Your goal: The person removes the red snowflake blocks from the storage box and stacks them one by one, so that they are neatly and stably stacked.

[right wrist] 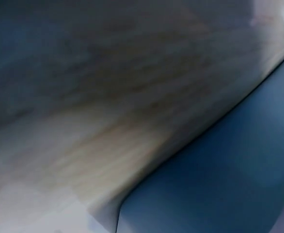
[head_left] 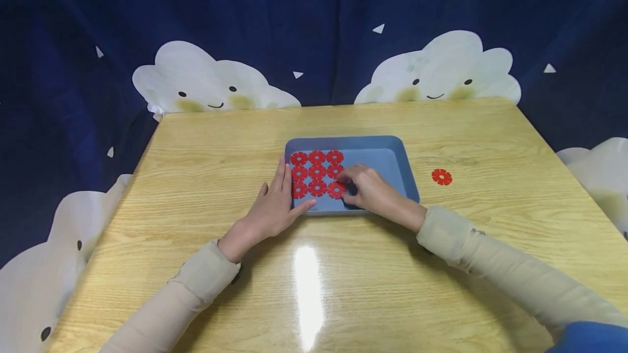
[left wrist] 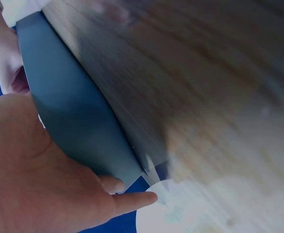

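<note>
A shallow blue tray sits on the table. Rows of red notched plastic discs cover its left part, each with a hole in the middle. My left hand rests along the tray's left side, fingers straight, thumb reaching over the front rim. In the left wrist view its palm lies against the tray's outer wall. Inside the tray, my right hand has thumb and fingers curled at the front right disc, pinching its edge. The right wrist view shows mostly the tray wall.
One loose red disc lies on the wooden table to the right of the tray. A dark blue curtain with white clouds hangs behind the table's far edge.
</note>
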### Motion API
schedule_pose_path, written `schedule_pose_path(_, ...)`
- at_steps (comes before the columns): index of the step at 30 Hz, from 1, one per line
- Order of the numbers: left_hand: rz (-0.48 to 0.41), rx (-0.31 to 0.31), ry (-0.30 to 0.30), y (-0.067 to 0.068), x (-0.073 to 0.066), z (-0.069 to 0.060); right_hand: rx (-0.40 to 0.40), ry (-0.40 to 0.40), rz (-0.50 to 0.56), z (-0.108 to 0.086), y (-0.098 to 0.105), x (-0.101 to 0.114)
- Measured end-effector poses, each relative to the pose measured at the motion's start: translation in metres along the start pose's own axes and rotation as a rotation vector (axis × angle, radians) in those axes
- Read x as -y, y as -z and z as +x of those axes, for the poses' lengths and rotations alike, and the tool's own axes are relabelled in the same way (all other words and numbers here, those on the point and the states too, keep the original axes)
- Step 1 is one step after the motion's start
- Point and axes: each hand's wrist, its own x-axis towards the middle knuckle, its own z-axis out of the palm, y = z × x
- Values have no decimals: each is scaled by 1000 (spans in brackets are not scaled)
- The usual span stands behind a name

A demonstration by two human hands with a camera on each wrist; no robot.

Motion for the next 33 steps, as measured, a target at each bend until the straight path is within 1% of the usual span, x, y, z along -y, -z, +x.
schedule_pose_path(6, 5, 1, -3, -1, 0, 1, -21, -2, 9, -3, 2, -2)
schedule_pose_path(10, -2, 2, -7, 0, -2, 0, -29, -10, 15, -6, 7, -2)
schedule_pose_path(15, -12, 3, -7, 1, -3, -1, -52, -10, 28, -14, 22, -3)
schedule_pose_path(20, -15, 0, -6, 0, -4, -1, -114, -18, 30, -26, 46, -12)
schedule_pose_path(24, -11, -1, -7, -1, -3, 0, -181, -72, 11, -41, 70, -26)
schedule_pose_path(29, -15, 1, 1, 0, -3, 1, -272, -162, -67, -66, 100, -49)
schedule_pose_path(31, -20, -1, 2, 1, -3, 0, -281, -203, -85, -77, 108, -61)
schedule_pose_path(33, -25, -3, 3, 1, -2, -1, -268, -239, -82, -88, 112, -72)
